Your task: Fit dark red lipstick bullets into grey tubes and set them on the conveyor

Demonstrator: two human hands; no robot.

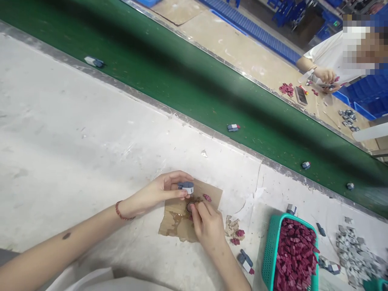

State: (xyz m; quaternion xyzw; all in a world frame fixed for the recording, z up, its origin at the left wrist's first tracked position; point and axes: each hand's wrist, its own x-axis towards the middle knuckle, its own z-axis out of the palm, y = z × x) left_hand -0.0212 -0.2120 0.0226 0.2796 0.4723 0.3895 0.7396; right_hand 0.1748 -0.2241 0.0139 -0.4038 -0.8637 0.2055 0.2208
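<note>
My left hand (160, 192) pinches a small grey and white plastic part (186, 187) above a scrap of brown cardboard (176, 224). My right hand (207, 226) rests on the cardboard with its fingertips on a small dark red piece (190, 207) in a sticky-looking patch. Another dark red piece (207, 197) lies on the cardboard's far corner. A red bead bracelet is on my left wrist.
A teal basket (269, 250) full of dark red pieces stands to the right, with a pile of grey parts (354, 254) beyond it. Assembled parts (233, 127) ride the green conveyor belt (188, 81). Across the belt a person's hands (325, 74) work at another table.
</note>
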